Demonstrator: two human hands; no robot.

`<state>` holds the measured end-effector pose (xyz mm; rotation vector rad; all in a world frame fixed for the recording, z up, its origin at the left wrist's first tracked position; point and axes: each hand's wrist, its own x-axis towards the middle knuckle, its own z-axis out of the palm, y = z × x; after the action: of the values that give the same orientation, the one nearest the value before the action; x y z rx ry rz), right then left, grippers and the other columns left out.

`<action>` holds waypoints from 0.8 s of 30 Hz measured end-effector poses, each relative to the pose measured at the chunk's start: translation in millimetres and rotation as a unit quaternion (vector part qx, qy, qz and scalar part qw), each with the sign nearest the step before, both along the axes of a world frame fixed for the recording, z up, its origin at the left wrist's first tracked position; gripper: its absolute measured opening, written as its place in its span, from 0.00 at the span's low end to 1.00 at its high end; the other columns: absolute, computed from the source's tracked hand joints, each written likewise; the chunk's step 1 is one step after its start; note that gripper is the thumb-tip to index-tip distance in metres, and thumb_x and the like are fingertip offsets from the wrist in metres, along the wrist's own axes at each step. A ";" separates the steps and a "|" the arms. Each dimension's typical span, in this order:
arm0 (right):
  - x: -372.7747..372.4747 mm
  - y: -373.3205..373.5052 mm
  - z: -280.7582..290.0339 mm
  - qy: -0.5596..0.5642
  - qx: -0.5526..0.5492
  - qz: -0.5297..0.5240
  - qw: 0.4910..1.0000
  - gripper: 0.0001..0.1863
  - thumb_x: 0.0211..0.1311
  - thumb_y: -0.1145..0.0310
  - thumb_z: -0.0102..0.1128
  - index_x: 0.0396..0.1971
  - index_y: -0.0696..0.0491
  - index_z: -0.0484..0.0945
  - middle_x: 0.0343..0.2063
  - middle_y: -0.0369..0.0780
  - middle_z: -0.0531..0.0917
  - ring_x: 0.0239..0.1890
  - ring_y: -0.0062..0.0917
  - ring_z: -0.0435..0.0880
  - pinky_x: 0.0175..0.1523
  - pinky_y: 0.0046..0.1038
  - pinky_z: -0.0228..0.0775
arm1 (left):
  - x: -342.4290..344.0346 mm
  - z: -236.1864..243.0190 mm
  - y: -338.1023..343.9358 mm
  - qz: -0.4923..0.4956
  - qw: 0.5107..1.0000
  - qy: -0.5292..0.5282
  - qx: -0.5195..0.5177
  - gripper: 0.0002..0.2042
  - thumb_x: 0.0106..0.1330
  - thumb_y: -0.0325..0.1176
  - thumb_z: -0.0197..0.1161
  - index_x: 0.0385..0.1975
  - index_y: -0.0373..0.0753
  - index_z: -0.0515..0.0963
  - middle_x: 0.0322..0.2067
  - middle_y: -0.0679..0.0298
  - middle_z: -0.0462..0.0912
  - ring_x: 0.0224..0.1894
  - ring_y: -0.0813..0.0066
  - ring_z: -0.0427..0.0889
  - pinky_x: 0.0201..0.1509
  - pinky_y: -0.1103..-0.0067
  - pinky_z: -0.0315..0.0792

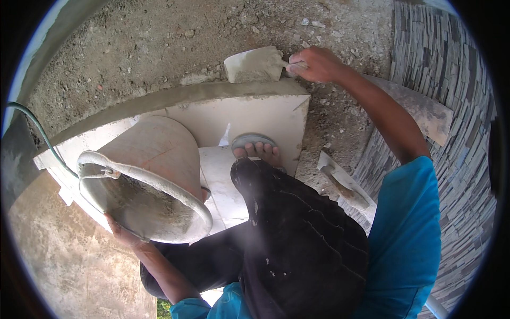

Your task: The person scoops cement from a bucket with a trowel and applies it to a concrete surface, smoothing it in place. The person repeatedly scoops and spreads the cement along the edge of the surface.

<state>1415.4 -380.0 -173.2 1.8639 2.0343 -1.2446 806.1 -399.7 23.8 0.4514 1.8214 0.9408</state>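
Observation:
My right hand (pixel 314 64) is closed round the handle of a trowel (pixel 256 65), reached out ahead of me. Grey mortar coats the trowel's broad blade, which lies over the far edge of a mortar strip (pixel 207 91). That strip borders the pale tiled ledge (pixel 295 121). On my left, a large mortar-smeared bucket (pixel 156 139) is tipped with its mouth toward me. My left hand (pixel 123 232) grips its near rim, the fingers partly hidden behind it. Wet grey mortar (pixel 143 204) clings inside the bucket.
A wooden-handled float (pixel 346 186) rests beside my knee at the right. Behind my right forearm lies a flat grey slab (pixel 414 109), against a wall of narrow stacked stone (pixel 441 58). Rough soil with rubble (pixel 159 37) spans the far side. A green hose (pixel 45 133) curves at the left.

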 end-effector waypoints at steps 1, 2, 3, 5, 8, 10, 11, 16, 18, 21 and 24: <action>1.6 2.1 7.3 -0.007 -0.007 0.001 1.000 0.18 0.68 0.49 0.57 0.37 0.46 0.86 0.27 0.43 0.85 0.32 0.40 0.85 0.39 0.43 0.73 | 4.8 -1.1 2.2 0.002 1.000 -0.013 0.004 0.33 0.79 0.52 0.46 0.70 0.27 0.59 0.62 0.49 0.71 0.61 0.55 0.74 0.65 0.64 0.71; 1.0 4.2 17.9 -0.013 -0.015 0.003 1.000 0.18 0.68 0.49 0.57 0.36 0.47 0.86 0.26 0.43 0.85 0.32 0.40 0.84 0.38 0.43 0.73 | 7.0 -0.8 2.6 0.004 1.000 -0.025 0.006 0.34 0.79 0.52 0.46 0.71 0.27 0.57 0.63 0.48 0.69 0.61 0.54 0.73 0.66 0.63 0.70; -0.4 6.0 27.2 -0.007 -0.015 0.005 1.000 0.18 0.68 0.49 0.57 0.35 0.47 0.86 0.27 0.43 0.85 0.31 0.40 0.84 0.38 0.43 0.73 | 7.0 0.0 2.3 0.001 1.000 -0.028 0.009 0.34 0.79 0.52 0.46 0.71 0.28 0.57 0.64 0.48 0.69 0.62 0.54 0.73 0.66 0.62 0.70; -2.0 8.3 44.0 0.003 -0.016 0.009 1.000 0.18 0.68 0.49 0.57 0.34 0.47 0.86 0.27 0.43 0.85 0.31 0.40 0.84 0.38 0.43 0.72 | 6.3 0.8 1.9 -0.007 0.999 -0.035 0.015 0.34 0.78 0.52 0.46 0.72 0.28 0.55 0.65 0.47 0.67 0.63 0.53 0.72 0.67 0.61 0.69; 1.7 5.4 55.5 0.020 0.010 -0.003 1.000 0.19 0.68 0.48 0.57 0.35 0.49 0.86 0.28 0.43 0.85 0.32 0.39 0.85 0.38 0.44 0.72 | 1.1 -0.5 1.1 -0.012 0.999 -0.047 0.017 0.34 0.78 0.52 0.47 0.72 0.29 0.56 0.64 0.47 0.68 0.62 0.52 0.72 0.66 0.61 0.69; 2.5 2.1 63.2 0.025 0.032 -0.026 0.999 0.20 0.68 0.48 0.58 0.37 0.49 0.86 0.31 0.44 0.86 0.34 0.39 0.85 0.40 0.42 0.74 | 2.3 -1.0 1.8 -0.010 0.999 -0.052 0.010 0.34 0.78 0.52 0.47 0.72 0.29 0.56 0.64 0.47 0.68 0.62 0.52 0.72 0.66 0.61 0.70; 2.7 -0.1 68.3 0.027 0.044 -0.038 0.998 0.20 0.68 0.47 0.58 0.39 0.49 0.86 0.32 0.44 0.86 0.35 0.38 0.85 0.41 0.42 0.74 | 3.5 -1.4 3.5 -0.010 0.998 -0.055 0.007 0.33 0.78 0.51 0.48 0.72 0.30 0.57 0.64 0.46 0.69 0.62 0.52 0.73 0.65 0.61 0.71; -38.6 41.5 147.7 0.157 0.028 -0.117 0.980 0.23 0.69 0.48 0.58 0.49 0.52 0.84 0.36 0.47 0.87 0.37 0.40 0.87 0.45 0.38 0.77 | 5.4 -0.3 3.5 0.002 0.997 -0.072 0.028 0.32 0.78 0.51 0.48 0.70 0.30 0.59 0.62 0.47 0.72 0.61 0.53 0.74 0.64 0.60 0.72; -73.5 45.1 177.7 0.248 0.145 -0.174 0.942 0.20 0.68 0.52 0.59 0.40 0.57 0.82 0.30 0.46 0.85 0.34 0.42 0.85 0.43 0.41 0.76 | 1.3 0.9 1.9 0.004 0.995 -0.095 0.024 0.32 0.78 0.51 0.48 0.70 0.31 0.61 0.61 0.48 0.73 0.60 0.53 0.75 0.64 0.60 0.72; -127.6 46.9 222.1 0.316 0.235 -0.124 0.911 0.17 0.66 0.57 0.62 0.29 0.57 0.77 0.24 0.43 0.80 0.29 0.39 0.84 0.35 0.41 0.75 | 7.3 12.0 2.6 0.013 0.997 -0.077 0.019 0.30 0.78 0.51 0.48 0.69 0.31 0.63 0.58 0.49 0.75 0.58 0.54 0.77 0.63 0.60 0.73; -162.7 27.4 238.8 0.382 0.278 -0.034 0.881 0.13 0.62 0.60 0.64 0.28 0.55 0.78 0.24 0.40 0.79 0.25 0.34 0.84 0.25 0.36 0.73 | 2.3 -3.3 1.0 0.006 0.997 -0.065 0.029 0.29 0.79 0.51 0.47 0.67 0.31 0.65 0.57 0.49 0.76 0.57 0.54 0.78 0.61 0.61 0.75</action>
<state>1252.7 -352.6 65.5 1.8150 3.0250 -1.7629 808.3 -398.7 20.4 0.4057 1.6851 1.0102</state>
